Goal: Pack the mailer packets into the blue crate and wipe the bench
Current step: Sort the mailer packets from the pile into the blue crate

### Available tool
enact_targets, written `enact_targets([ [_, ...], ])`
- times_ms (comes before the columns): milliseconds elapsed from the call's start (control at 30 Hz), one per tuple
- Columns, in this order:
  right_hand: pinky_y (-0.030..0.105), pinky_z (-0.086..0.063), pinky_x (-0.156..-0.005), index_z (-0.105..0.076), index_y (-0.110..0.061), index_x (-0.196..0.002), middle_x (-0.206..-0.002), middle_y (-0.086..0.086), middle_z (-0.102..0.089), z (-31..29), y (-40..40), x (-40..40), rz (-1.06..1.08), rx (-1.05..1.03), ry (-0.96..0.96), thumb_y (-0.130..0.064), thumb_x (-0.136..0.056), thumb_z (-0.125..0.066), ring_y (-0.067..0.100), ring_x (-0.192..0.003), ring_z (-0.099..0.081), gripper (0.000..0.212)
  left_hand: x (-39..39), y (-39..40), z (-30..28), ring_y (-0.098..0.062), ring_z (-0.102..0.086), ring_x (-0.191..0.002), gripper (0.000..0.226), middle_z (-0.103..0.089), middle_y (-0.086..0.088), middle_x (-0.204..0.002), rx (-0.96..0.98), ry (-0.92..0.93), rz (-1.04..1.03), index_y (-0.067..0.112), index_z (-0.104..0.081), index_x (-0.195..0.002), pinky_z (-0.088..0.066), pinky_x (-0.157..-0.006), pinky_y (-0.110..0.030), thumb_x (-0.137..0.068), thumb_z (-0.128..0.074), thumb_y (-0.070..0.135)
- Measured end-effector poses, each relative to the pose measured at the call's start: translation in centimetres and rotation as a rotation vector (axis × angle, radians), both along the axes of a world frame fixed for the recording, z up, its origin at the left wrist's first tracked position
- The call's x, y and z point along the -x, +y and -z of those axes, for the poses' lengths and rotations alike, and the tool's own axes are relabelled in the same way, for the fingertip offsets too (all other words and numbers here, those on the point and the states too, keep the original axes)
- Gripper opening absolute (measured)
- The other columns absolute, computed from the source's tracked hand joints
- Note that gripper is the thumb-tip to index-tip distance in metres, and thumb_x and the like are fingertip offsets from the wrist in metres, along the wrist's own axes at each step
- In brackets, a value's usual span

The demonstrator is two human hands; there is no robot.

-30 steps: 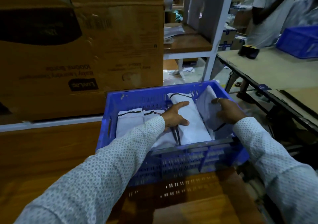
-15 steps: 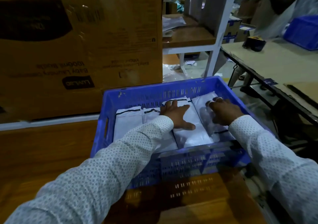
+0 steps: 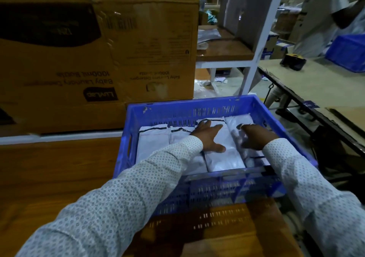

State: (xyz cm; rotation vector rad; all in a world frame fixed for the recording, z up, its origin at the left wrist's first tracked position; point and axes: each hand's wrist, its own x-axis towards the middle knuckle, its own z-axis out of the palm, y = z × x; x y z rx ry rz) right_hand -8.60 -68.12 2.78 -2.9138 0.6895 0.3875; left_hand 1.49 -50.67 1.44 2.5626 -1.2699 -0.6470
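A: Fig. legend, pls. Where's the blue crate (image 3: 197,108)?
B: Centre frame, on the wooden surface (image 3: 59,177), its near wall overhanging nothing I can confirm. Slotted walls, handle cut-out at 9 o'clock.
A: Contents?
B: White mailer packets (image 3: 154,140) w/ black edge strips, lying flat side by side, filling the floor of the crate from 9 to 3 o'clock.
A: Left hand (image 3: 207,136)?
B: Inside the crate, palm down, fingers straight and spread, thumb out toward 4 o'clock. Grip wide; it presses flat on the middle packet (image 3: 223,158), curled round nothing.
A: Right hand (image 3: 256,136)?
B: Also in the crate, at 3 o'clock of the left, apart from it. Knuckles up, fingers bent down onto the right-most packet (image 3: 235,124); ring visible. Motion blur there, so whether that grip pinches the packet or only rests on it: can't tell.
A: Sleeves?
B: Both pale, small dotted print.
A: Surroundings?
B: Large cardboard carton (image 3: 98,59) at 10–11 o'clock, touching or just behind the crate's far-left corner, print upside down. A second blue crate (image 3: 347,53) at 2 o'clock on another table (image 3: 316,83), a dark object near it, a 2nd person (image 3: 325,16) standing behind.
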Motion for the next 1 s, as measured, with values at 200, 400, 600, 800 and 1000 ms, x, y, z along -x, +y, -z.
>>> enact_targets([
  [200, 0.043, -0.054, -0.086, -0.063, -0.016, -0.123, -0.103, 0.006, -0.072, -3.9, 5.9, 1.7, 0.064, -0.102, -0.617, -0.038, -0.091, -0.065, 0.027, -0.102, -0.066, 0.038, -0.1, 6.9, -3.9, -0.025, -0.046, -0.132, 0.058, -0.052, -0.003, -0.142, 0.404, -0.146, -0.178, 0.025, -0.054, -0.138, -0.041, -0.107, -0.037, -0.087, -0.068, 0.049],
  [400, 0.04, -0.054, -0.075, -0.071, -0.025, -0.101, -0.075, -0.005, -0.071, -5.9, 15.4, 1.3, 0.003, -0.247, -0.876, -0.045, -0.093, -0.059, 0.02, -0.084, -0.068, 0.025, 0.0, 18.2, -6.5, -0.007, -0.064, -0.104, 0.028, -0.073, 0.003, -0.112, 0.77, -0.288, -0.376, 0.018, -0.074, -0.11, -0.042, -0.094, -0.009, -0.089, -0.072, 0.036],
  [600, 0.038, -0.053, -0.068, -0.073, -0.019, -0.087, -0.065, -0.003, -0.069, -6.1, 26.0, -1.1, -0.165, -0.493, -0.977, -0.036, -0.095, -0.061, 0.013, -0.066, -0.067, 0.021, -0.8, 29.4, -7.5, -0.007, -0.068, -0.097, 0.02, -0.074, 0.007, -0.103, 0.813, -0.337, -0.631, 0.019, -0.075, -0.104, -0.055, -0.089, -0.033, -0.09, -0.069, 0.032],
  [800, 0.042, -0.049, -0.06, -0.071, -0.019, -0.083, -0.061, -0.003, -0.063, -4.7, 37.7, -4.6, -0.309, -0.646, -0.993, -0.033, -0.095, -0.064, 0.017, -0.062, -0.062, 0.019, -2.4, 42.2, -6.2, -0.005, -0.066, -0.101, 0.024, -0.073, 0.009, -0.106, 0.785, -0.376, -0.798, 0.019, -0.073, -0.11, -0.056, -0.091, -0.034, -0.092, -0.067, 0.034],
  [1000, 0.048, -0.052, -0.06, -0.066, -0.018, -0.075, -0.056, -0.002, -0.057, -1.6, 49.7, -9.8, -0.4, -0.799, -0.825, -0.029, -0.097, -0.061, 0.02, -0.059, -0.063, 0.024, -4.9, 56.0, -2.5, -0.01, -0.065, -0.105, 0.029, -0.072, 0.004, -0.112, 0.694, -0.362, -0.922, 0.017, -0.072, -0.115, -0.056, -0.092, -0.035, -0.093, -0.066, 0.035],
])
